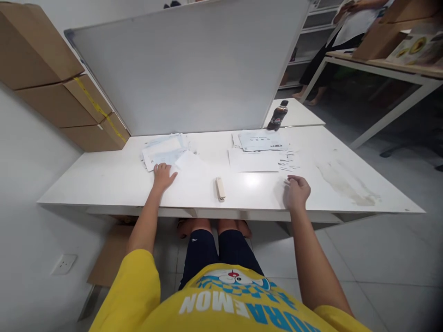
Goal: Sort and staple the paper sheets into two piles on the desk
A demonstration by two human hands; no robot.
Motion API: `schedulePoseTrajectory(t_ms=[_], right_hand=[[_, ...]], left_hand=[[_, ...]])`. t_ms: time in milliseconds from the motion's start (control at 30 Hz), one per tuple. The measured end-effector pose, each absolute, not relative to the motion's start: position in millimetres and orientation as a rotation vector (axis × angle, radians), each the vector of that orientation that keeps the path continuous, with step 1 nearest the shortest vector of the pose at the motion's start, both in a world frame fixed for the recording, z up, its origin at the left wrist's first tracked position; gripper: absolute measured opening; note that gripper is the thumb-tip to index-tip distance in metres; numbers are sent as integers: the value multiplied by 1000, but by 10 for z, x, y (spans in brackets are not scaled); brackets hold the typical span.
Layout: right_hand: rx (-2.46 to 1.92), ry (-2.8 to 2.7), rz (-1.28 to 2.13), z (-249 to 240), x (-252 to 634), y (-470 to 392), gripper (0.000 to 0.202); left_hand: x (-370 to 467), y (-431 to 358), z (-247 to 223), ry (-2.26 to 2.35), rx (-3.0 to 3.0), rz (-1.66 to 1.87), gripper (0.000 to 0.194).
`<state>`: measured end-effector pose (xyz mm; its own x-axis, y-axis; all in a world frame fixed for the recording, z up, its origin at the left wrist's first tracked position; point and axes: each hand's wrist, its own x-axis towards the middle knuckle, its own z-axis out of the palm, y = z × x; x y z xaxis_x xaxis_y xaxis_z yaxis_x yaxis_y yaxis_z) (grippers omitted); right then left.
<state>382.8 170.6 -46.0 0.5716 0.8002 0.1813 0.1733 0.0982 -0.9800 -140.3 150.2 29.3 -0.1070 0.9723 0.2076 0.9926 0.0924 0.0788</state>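
Note:
My left hand lies on the white table with its fingers apart, fingertips at the near edge of a loose pile of pale blue and white papers. A white sheet lies just right of that pile. My right hand is over the table at the right, fingers curled in; what they hold, if anything, is hidden. Beyond it are narrow paper strips and a second stack of printed papers, with white sheets in front. A beige stapler lies between my hands.
A whiteboard stands along the table's back edge. A dark drink bottle stands behind the right stack. Cardboard boxes are piled at the left wall. Another person stands far right, near a second table. A smudge marks the tabletop.

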Motion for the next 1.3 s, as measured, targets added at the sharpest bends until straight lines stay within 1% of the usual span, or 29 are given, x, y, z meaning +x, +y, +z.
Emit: schedulePoseTrajectory(t_ms=[67,233,367,433,467,533,600,633,700,800,833,967,1000,1300], right_hand=[[-1415,-847,561,-422,3802,1694,20],[-1415,-850,545,-378,3783,1680,21],[-1426,-858,548,-393,3791,1696,21],[-1437,-866,551,-399,3792,1706,20],[-1442,-869,554,-399,3791,1710,20],[-1448,-870,564,-393,3789,1711,20],[-1450,-874,571,-380,3786,1705,20],[-1450,-879,570,-371,3784,1700,20],[-1454,-889,567,-351,3778,1690,20],[-1465,-907,557,-326,3769,1684,19],[-1469,-916,555,-322,3768,1685,19],[-1478,-951,547,-325,3773,1693,19],[-1476,-954,548,-328,3775,1694,19],[-1446,-940,557,-304,3783,1678,18]], left_hand=[[-1343,1443,324,-2202,-2059,-308,51],[-1247,1353,424,-2318,-1977,-311,61],[-1216,1262,417,-2300,-2062,-310,53],[-1232,1255,410,-2240,-2155,-322,54],[-1245,1267,413,-2219,-2183,-321,58],[-1264,1309,438,-2234,-2218,-266,72],[-1260,1348,488,-2290,-2260,-121,86],[-1246,1355,519,-2299,-2295,-35,89],[-1205,1335,579,-2249,-2407,113,86],[-1141,1244,625,-2145,-2544,195,72],[-1127,1211,625,-2142,-2546,192,71],[-1107,1155,602,-2270,-2361,140,87],[-1108,1167,604,-2312,-2312,151,89],[-1081,1592,715,-2614,-2177,365,76]])
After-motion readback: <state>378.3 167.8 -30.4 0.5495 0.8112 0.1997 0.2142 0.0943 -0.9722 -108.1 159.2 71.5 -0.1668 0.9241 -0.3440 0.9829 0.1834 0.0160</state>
